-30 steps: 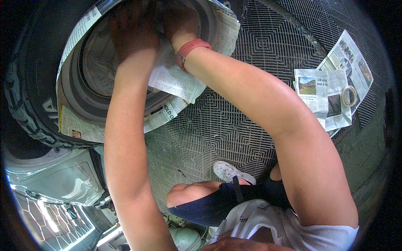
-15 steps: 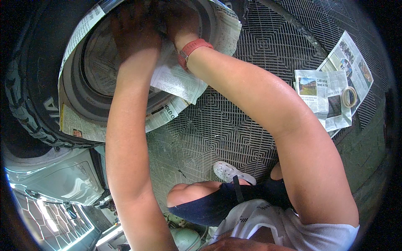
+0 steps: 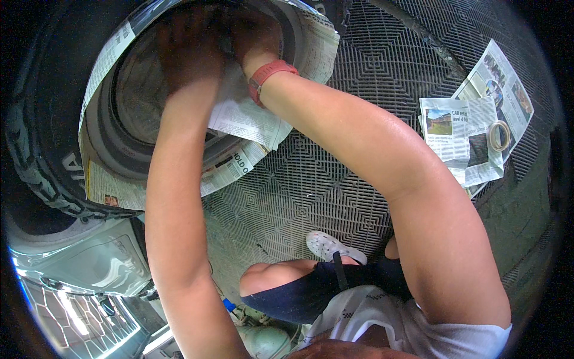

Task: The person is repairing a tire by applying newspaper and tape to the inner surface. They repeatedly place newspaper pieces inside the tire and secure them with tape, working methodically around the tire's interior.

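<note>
A large black tyre (image 3: 45,173) on a wheel fills the upper left. Newspaper sheets (image 3: 110,185) ring the wheel's rim (image 3: 98,128), and another newspaper sheet (image 3: 251,122) hangs across its lower right part. Both my hands reach into the shaded hollow of the wheel. My left hand (image 3: 190,51) lies against the paper-lined inside, its dim fingers stretched upward and apart. Close beside it on the right is my right hand (image 3: 257,33), bent at the wrist, with a red watch band (image 3: 272,75). Deep shadow hides its fingertips and anything between them.
On the black grid-pattern floor mat (image 3: 299,179) at right lie loose newspaper pages (image 3: 445,131) with a roll of tape (image 3: 498,136) on top. A pale car body panel (image 3: 89,257) shows at lower left. My foot in a white clog (image 3: 329,245) is below.
Both my forearms have shifted slightly left, with the hands still inside the wheel. The newspaper along the rim appears a little further left too.
</note>
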A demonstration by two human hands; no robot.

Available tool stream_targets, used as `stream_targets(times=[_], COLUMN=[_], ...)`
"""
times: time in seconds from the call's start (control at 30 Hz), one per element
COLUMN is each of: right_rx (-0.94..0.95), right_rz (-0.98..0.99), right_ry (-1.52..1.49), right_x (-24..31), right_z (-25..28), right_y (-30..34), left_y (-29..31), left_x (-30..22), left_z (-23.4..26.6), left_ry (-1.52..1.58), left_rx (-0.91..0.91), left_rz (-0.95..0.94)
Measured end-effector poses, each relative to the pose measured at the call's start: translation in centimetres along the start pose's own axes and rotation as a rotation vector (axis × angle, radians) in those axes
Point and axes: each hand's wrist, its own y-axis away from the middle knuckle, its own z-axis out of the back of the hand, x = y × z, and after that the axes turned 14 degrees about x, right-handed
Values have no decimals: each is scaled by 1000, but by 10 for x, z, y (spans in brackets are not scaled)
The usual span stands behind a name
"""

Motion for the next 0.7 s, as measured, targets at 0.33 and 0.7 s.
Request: stream_targets(times=[0.33,0.7], right_rx=[-69,205], right_rz=[85,-87], right_ry=[298,201], right_x=[-20,-19], right_z=[-14,30], right_y=[-25,37], left_y=[-14,-42], left_x=[-20,-22], left_z=[6,-40], left_ry=[-30,124], left_rx=[1,9], left_rz=[-84,-26])
